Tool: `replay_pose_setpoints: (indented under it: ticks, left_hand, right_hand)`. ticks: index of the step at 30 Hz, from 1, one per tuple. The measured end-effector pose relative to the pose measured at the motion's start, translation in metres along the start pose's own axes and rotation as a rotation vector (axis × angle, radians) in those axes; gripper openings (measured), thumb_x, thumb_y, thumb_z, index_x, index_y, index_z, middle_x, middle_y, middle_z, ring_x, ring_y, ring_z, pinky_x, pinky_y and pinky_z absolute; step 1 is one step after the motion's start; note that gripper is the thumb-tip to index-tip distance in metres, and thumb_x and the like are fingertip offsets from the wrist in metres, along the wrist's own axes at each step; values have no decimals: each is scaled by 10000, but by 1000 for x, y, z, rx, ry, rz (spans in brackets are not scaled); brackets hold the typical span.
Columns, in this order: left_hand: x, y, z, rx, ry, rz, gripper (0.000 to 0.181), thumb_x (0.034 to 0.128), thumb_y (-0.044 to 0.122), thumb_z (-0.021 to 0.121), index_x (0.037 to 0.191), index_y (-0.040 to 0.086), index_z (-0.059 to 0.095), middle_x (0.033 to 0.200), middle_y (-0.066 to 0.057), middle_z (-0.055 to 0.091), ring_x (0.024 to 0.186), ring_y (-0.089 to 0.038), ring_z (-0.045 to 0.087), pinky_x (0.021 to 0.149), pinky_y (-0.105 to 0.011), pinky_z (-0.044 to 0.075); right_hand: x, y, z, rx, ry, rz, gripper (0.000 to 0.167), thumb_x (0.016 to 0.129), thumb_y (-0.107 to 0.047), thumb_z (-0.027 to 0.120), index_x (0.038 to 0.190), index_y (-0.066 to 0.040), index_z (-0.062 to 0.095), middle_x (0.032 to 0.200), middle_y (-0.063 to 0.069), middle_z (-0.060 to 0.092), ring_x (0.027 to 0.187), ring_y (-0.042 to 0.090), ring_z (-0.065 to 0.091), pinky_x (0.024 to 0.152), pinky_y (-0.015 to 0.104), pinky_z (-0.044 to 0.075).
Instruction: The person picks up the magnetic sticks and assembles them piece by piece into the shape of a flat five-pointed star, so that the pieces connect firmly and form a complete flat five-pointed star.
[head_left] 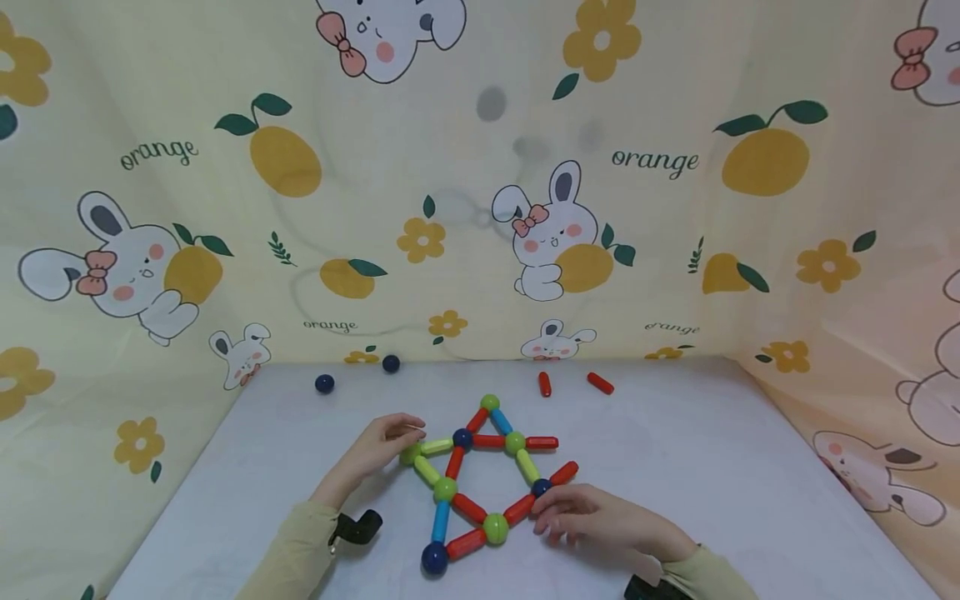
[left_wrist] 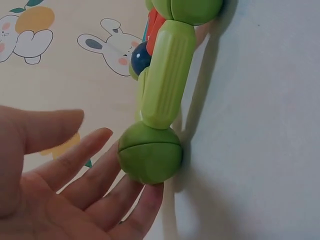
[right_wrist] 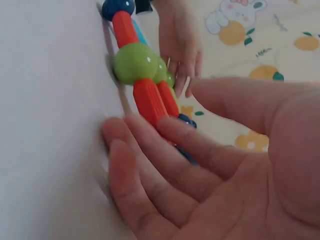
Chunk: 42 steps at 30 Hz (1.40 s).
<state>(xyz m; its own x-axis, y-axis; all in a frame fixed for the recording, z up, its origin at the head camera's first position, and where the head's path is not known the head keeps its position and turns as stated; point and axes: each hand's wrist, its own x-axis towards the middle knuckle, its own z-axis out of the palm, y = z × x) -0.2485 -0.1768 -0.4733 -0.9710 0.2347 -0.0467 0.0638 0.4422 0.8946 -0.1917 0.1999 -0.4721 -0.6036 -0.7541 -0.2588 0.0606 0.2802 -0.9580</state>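
Observation:
On the table lies a flat figure of red, blue and light green rods joined by green and dark blue balls. My left hand (head_left: 381, 446) is at the figure's left corner. Its fingers are spread, and their tips touch a green ball (left_wrist: 150, 152) with a light green rod (left_wrist: 168, 75) attached. Across the figure, my right hand (head_left: 596, 510) is beside a dark blue ball (head_left: 541, 488) and a red rod (head_left: 519, 509). In the right wrist view, its loosely bent fingers lie by the red rod (right_wrist: 150, 102), the thumb held apart; whether they touch it I cannot tell.
Two loose dark blue balls (head_left: 325, 383) sit at the table's back left. Two loose red rods (head_left: 600, 382) lie at the back right. Behind the white table (head_left: 712, 467) hangs a cream cloth (head_left: 465, 158) printed with rabbits and oranges.

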Motion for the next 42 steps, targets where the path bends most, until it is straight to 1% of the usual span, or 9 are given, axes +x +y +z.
replay_pose_setpoints:
  ticks: [7, 10, 16, 21, 26, 30, 34, 39, 42]
  left_hand:
    - [-11, 0, 2, 69, -57, 14, 272, 968, 145, 562, 1197, 2, 590, 996, -68, 677, 865, -180, 608, 745, -341, 521]
    - [-19, 2, 5, 61, -131, 6, 317, 971, 191, 566, 1228, 4, 566, 972, -61, 675, 821, -176, 612, 723, -343, 537]
    - [-33, 14, 16, -86, -347, -47, 409, 1000, 278, 513, 1280, -20, 522, 982, -75, 657, 766, -222, 633, 722, -375, 560]
    - [-46, 26, 27, -191, -433, -120, 458, 1007, 337, 483, 1244, -50, 542, 1016, -97, 655, 814, -264, 667, 738, -374, 566]
    - [-49, 33, 32, -226, -477, -160, 467, 1015, 369, 449, 1193, -43, 577, 1012, -117, 675, 875, -279, 682, 752, -359, 566]
    - [-50, 34, 31, -250, -473, -164, 497, 1024, 379, 418, 1226, -55, 552, 1035, -138, 677, 898, -292, 680, 766, -364, 564]
    - [-49, 32, 27, -264, -460, -169, 524, 1023, 396, 409, 1255, -59, 529, 1066, -146, 674, 919, -289, 676, 788, -357, 557]
    - [-44, 33, 19, -256, -463, -151, 527, 1020, 401, 415, 1263, -52, 530, 1090, -158, 667, 945, -289, 669, 803, -364, 553]
    - [-37, 35, 12, -257, -425, -118, 521, 1021, 382, 423, 1278, -62, 515, 1122, -192, 650, 983, -318, 653, 823, -380, 546]
  right_hand:
    - [5, -1, -9, -13, 209, 48, 356, 1002, -247, 512, 1224, 29, 541, 1102, 142, 640, 922, 282, 607, 747, 310, 509]
    - [8, -4, -15, -19, 301, 59, 417, 1007, -264, 495, 1258, 69, 510, 1112, 147, 638, 941, 272, 617, 762, 319, 520]
    - [17, -7, -24, -30, 425, 104, 522, 1002, -330, 486, 1310, 92, 481, 1121, 135, 640, 986, 261, 614, 881, 391, 503]
    - [25, -13, -27, 28, 524, 155, 579, 978, -438, 492, 1336, 17, 506, 1165, 104, 624, 1042, 238, 593, 1013, 496, 394]
    - [26, -18, -30, 46, 520, 140, 628, 976, -476, 468, 1389, -4, 452, 1274, 145, 573, 1132, 269, 564, 1028, 502, 382]
    - [19, -18, -30, 41, 483, 120, 645, 998, -460, 427, 1420, 26, 380, 1325, 197, 529, 1178, 310, 541, 1007, 476, 414]
    - [6, -16, -26, 37, 443, 139, 630, 997, -418, 461, 1439, 15, 346, 1360, 208, 484, 1134, 302, 563, 966, 456, 456]
    - [-3, -9, -17, -31, 399, 135, 599, 972, -336, 551, 1430, 4, 369, 1396, 221, 428, 1130, 291, 540, 940, 497, 463]
    - [-4, -6, -13, -56, 393, 114, 601, 971, -325, 557, 1426, 17, 365, 1403, 236, 415, 1157, 305, 519, 942, 507, 461]
